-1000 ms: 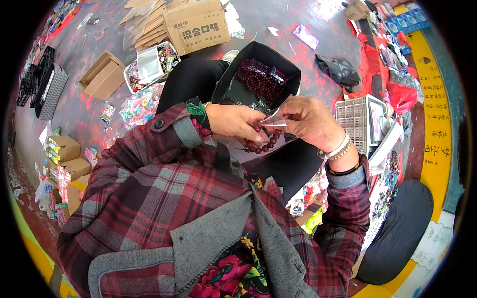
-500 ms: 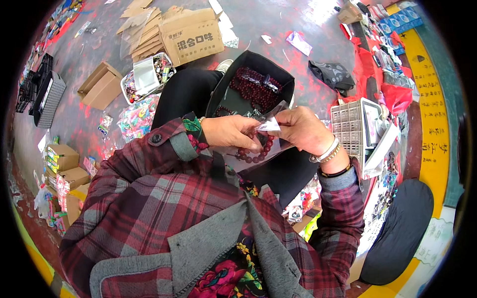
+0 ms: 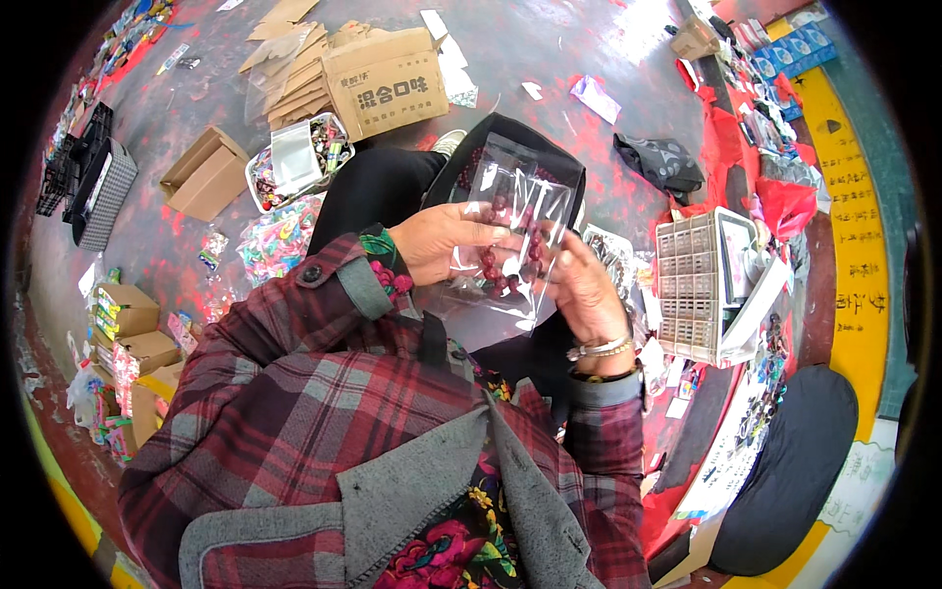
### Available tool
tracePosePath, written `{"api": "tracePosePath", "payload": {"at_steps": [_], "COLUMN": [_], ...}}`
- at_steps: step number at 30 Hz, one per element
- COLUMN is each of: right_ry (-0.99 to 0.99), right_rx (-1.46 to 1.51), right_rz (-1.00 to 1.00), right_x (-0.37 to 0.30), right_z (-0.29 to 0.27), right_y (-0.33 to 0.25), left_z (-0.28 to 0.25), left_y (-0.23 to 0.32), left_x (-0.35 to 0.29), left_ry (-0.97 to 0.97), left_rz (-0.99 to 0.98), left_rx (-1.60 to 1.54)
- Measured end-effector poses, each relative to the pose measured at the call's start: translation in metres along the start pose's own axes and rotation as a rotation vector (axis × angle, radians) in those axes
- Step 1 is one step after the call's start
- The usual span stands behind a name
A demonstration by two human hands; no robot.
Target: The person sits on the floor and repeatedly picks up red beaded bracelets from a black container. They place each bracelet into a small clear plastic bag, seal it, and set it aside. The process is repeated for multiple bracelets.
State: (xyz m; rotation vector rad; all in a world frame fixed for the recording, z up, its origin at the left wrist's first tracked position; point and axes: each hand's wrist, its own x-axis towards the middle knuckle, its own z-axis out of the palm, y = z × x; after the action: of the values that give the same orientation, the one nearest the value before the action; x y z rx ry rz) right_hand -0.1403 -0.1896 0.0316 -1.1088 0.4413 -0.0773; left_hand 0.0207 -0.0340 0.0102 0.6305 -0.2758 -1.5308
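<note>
A clear plastic bag (image 3: 512, 175) is stretched upright between my hands, with a dark red bead bracelet (image 3: 535, 251) inside it. My left hand (image 3: 439, 241) pinches the bag's left edge, thumb lying across the front. At the opposite edge my right hand (image 3: 592, 299) grips the bag, its fingers partly behind the film. Glare on the plastic blurs some of the beads. Just beyond the bag, a black fabric box (image 3: 561, 157) sits between my legs; the bag hides most of what lies inside, though a few dark red beads show through.
Left of my leg are a white basket of small goods (image 3: 259, 187) and an open cardboard box (image 3: 204, 175). Flattened cardboard and a carton (image 3: 392, 90) lie ahead. To the right stand a pale plastic crate (image 3: 685, 285) and a grey-black bag (image 3: 655, 163).
The bag with the bracelet has come upright and is spread out in front of the box. My right hand has shifted from the bag's top corner down to its right side.
</note>
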Motion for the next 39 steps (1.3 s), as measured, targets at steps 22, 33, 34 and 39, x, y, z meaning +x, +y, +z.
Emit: {"api": "tracePosePath", "payload": {"at_steps": [22,33,34,39], "right_ry": [0.138,-0.009,-0.025,0.108], "right_rx": [0.308,0.251,0.27,0.215], "right_rz": [0.079,0.006,0.007,-0.079], "right_x": [0.009,0.012,0.011,0.016], "right_z": [0.004,0.005,0.007,0.013], "right_y": [0.034,0.031,0.025,0.008], "left_z": [-0.004,-0.013,-0.01,-0.011], "left_y": [-0.012,-0.018,-0.018,-0.026], "left_x": [0.003,0.009,0.008,0.007], "left_ry": [-0.028,-0.018,-0.02,-0.021], "left_rz": [0.126,0.083,0.071,-0.024], "left_rx": [-0.158,-0.113,-0.105,-0.033]}}
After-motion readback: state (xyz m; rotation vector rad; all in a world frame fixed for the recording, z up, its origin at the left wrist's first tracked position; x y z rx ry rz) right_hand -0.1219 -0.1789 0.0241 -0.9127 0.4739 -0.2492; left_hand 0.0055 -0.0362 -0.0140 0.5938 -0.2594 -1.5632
